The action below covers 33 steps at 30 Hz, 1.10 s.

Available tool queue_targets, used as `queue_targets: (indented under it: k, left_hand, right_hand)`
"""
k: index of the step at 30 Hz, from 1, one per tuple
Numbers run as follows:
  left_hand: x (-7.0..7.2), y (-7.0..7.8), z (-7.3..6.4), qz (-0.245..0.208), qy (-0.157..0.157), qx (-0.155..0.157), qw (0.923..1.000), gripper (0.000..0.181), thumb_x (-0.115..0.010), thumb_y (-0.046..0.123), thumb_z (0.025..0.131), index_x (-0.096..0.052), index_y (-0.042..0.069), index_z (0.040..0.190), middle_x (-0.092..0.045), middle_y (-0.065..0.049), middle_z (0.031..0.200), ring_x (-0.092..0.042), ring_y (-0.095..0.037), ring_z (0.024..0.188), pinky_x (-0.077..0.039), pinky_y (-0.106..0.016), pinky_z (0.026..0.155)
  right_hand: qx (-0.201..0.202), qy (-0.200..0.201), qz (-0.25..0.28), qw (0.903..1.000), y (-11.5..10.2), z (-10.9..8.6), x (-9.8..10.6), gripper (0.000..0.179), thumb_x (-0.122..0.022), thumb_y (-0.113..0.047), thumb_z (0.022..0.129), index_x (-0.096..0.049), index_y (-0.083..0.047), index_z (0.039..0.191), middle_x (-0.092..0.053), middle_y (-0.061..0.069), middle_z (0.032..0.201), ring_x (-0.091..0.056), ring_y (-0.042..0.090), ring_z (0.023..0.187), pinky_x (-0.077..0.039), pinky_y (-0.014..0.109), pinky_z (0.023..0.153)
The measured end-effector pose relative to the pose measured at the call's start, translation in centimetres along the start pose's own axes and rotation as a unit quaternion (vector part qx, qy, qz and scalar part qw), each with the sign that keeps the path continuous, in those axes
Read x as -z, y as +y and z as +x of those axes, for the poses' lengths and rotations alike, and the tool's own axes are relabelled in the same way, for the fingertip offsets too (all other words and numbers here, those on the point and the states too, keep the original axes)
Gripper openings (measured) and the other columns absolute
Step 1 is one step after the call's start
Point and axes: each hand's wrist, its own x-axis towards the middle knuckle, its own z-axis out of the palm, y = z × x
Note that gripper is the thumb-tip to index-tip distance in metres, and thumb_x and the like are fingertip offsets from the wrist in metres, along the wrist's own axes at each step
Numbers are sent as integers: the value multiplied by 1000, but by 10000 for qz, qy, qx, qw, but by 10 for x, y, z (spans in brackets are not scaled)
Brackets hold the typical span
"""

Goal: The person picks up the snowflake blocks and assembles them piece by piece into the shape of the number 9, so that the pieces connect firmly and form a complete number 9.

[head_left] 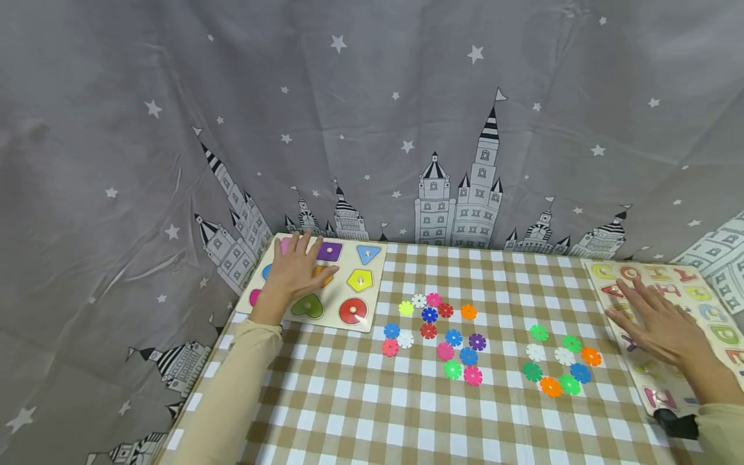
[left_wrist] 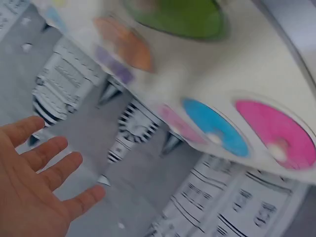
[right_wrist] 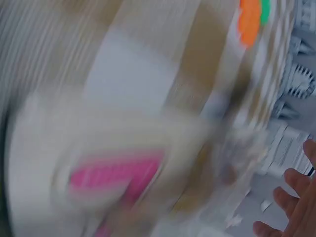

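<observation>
My left hand (head_left: pixel 296 268) is spread over the shape puzzle board (head_left: pixel 341 316) at the left, fingers apart and gripping nothing. Around it show a purple rectangle (head_left: pixel 329 251), a green heart (head_left: pixel 308 307), a red circle (head_left: pixel 352 312) and a yellow pentagon (head_left: pixel 360 280). The left wrist view has the left hand (left_wrist: pixel 39 182) with straight fingers beside the board. At the right, my right hand (head_left: pixel 659 323) spreads over the letter puzzle board (head_left: pixel 633 381), covering some letters. In the blurred right wrist view, the right hand (right_wrist: pixel 296 202) shows only its fingers, holding nothing, with a pink letter (right_wrist: pixel 118 173) nearby.
Between the boards, several small flower-shaped discs (head_left: pixel 429 315) lie scattered on the checked tablecloth (head_left: pixel 360 400). A ring of more green, white, orange and blue discs (head_left: pixel 551 387) lies nearer the letter board. A grey castle-print curtain (head_left: pixel 372 116) hangs behind the table.
</observation>
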Motion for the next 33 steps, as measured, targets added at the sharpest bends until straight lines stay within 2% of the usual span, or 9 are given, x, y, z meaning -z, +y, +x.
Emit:
queue_targets:
  k: [4,9,14,19,23,26,28,30,33]
  left_hand:
    - [5,17,1,-392,138,-192,9990,82,-41,64,93,-31,10,154,-26,-19,159,-24,-40,146,-17,-64,115]
    - [11,48,4,-751,379,-629,9945,78,-45,63,93,-35,12,152,-38,-15,153,-36,-36,141,-26,-59,113]
    - [11,81,6,-1105,251,-1030,9882,77,-48,62,93,-35,14,152,-43,-13,149,-42,-34,137,-29,-56,113]
    - [9,113,10,-1394,-1,-1376,9806,77,-53,61,92,-39,11,150,-45,-12,148,-44,-32,136,-32,-54,112]
    - [3,135,13,-1612,-159,-1645,9730,79,-61,59,89,-42,10,148,-46,-11,147,-45,-31,134,-34,-51,112]
    - [-3,148,16,-1876,-331,-1768,9656,79,-65,58,86,-45,12,147,-49,-11,142,-49,-28,128,-39,-46,109]
    - [-7,157,16,-2055,-447,-1817,9606,76,-68,55,85,-48,13,145,-52,-10,137,-52,-25,121,-43,-41,105]
    - [-11,164,16,-2163,-550,-1876,9566,73,-71,53,84,-51,13,142,-55,-8,131,-53,-22,116,-45,-38,102]
    - [-15,175,15,-2230,-690,-1932,9530,71,-76,49,81,-55,14,139,-56,-6,126,-53,-19,109,-48,-34,95]
  right_hand:
    - [402,177,177,9989,-19,5,1,78,-47,-49,99,-12,-11,158,-11,29,159,-22,59,136,-22,78,95]
    - [890,432,375,9944,-60,15,0,75,-54,-46,96,-23,-13,156,-28,28,153,-35,57,128,-31,74,94]
    - [1306,517,608,9882,-105,22,-3,74,-59,-45,94,-28,-15,155,-36,27,150,-40,54,127,-34,71,96]
    - [1631,229,985,9814,-144,30,-5,73,-62,-45,93,-30,-19,154,-44,23,145,-49,48,124,-41,66,96]
    - [1905,-20,1385,9719,-167,38,-9,70,-67,-41,91,-37,-19,151,-55,19,128,-61,33,102,-51,53,84]
    - [2132,-163,1803,9601,-177,44,-16,67,-71,-35,89,-43,-14,147,-58,14,114,-58,22,88,-51,39,74]
    - [2179,-271,2046,9539,-182,48,-23,66,-73,-30,87,-47,-11,144,-58,11,107,-56,18,86,-49,33,72]
    - [2148,-462,2254,9492,-186,51,-28,63,-74,-26,86,-50,-7,142,-57,9,102,-53,16,82,-47,28,69]
    - [2084,-686,2333,9473,-191,52,-34,59,-75,-20,85,-53,-5,138,-56,8,97,-51,15,79,-45,26,68]
